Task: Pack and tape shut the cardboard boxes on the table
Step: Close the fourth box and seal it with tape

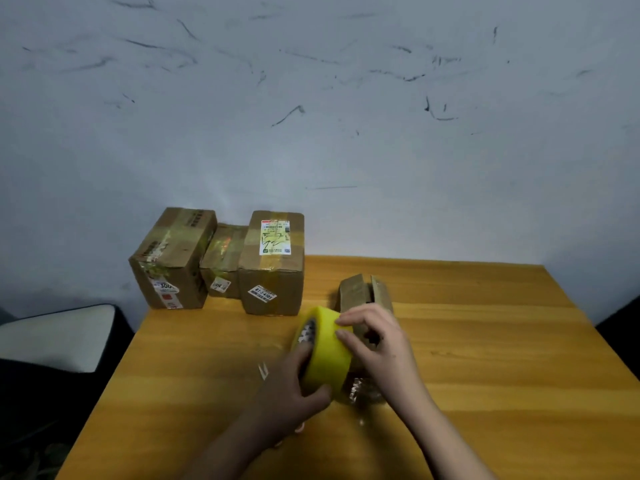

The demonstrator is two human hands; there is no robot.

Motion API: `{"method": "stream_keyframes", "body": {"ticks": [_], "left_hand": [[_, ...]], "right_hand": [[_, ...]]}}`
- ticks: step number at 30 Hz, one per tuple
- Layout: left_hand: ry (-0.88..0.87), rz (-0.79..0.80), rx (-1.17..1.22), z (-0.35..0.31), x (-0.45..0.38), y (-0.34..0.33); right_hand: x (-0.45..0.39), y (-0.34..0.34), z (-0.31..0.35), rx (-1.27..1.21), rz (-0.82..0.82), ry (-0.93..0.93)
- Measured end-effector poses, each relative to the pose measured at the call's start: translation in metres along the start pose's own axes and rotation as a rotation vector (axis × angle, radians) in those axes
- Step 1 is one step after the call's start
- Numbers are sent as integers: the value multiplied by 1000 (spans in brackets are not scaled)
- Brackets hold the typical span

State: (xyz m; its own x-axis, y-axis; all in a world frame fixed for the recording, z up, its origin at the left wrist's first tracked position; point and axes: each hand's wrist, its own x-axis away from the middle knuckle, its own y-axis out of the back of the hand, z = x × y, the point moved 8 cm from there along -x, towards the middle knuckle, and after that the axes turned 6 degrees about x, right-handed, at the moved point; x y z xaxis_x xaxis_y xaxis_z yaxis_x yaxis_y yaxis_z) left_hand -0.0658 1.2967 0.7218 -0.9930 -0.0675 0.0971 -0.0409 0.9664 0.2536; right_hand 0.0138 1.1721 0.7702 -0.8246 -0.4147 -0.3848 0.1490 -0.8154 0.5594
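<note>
Head view: our left hand (294,386) gripped the yellow tape roll (325,351) steady while our right hand (372,336) picked at its edge, over the small open-flapped cardboard box (363,292) on the wooden table (485,341).

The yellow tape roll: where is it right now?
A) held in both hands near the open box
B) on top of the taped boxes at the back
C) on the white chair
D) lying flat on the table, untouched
A: the tape roll is gripped by the left hand and picked at by the right hand, just in front of the open box.
</note>
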Motion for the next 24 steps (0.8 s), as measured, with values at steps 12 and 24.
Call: {"method": "stream_keyframes", "body": {"ticks": [12,24], "left_hand": [[16,34,-125,-8,-16,-16],[-3,10,-137,-14,-29,-19]], "right_hand": [[-9,-1,-32,44,54,-98],[-4,17,-29,-73,-2,-119]]}}
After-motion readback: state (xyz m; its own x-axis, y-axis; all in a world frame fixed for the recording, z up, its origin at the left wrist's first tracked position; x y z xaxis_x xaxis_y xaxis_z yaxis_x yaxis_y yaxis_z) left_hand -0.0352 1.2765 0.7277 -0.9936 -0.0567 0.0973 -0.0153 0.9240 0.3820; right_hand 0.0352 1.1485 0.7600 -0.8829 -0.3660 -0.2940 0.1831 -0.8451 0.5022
